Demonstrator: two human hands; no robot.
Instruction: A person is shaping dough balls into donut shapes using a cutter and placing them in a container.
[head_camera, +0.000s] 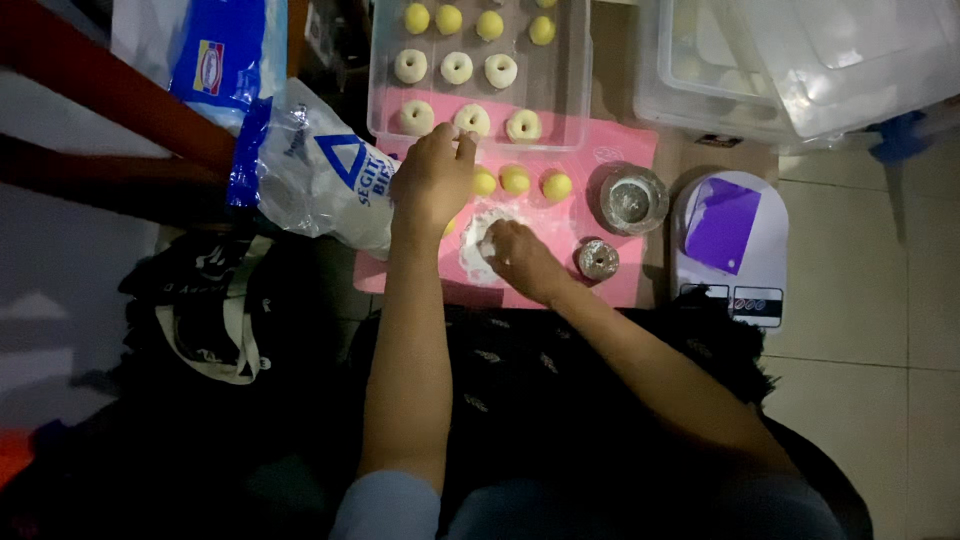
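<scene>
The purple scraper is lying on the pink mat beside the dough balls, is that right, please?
Not quite: in the head view the purple scraper lies on the white kitchen scale, right of the pink mat. The dough balls do sit on that mat.

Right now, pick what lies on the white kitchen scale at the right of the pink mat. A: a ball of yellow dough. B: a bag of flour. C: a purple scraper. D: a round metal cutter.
C: a purple scraper lies flat on the white scale, while the dough balls and metal cutters sit on the pink mat.
</scene>
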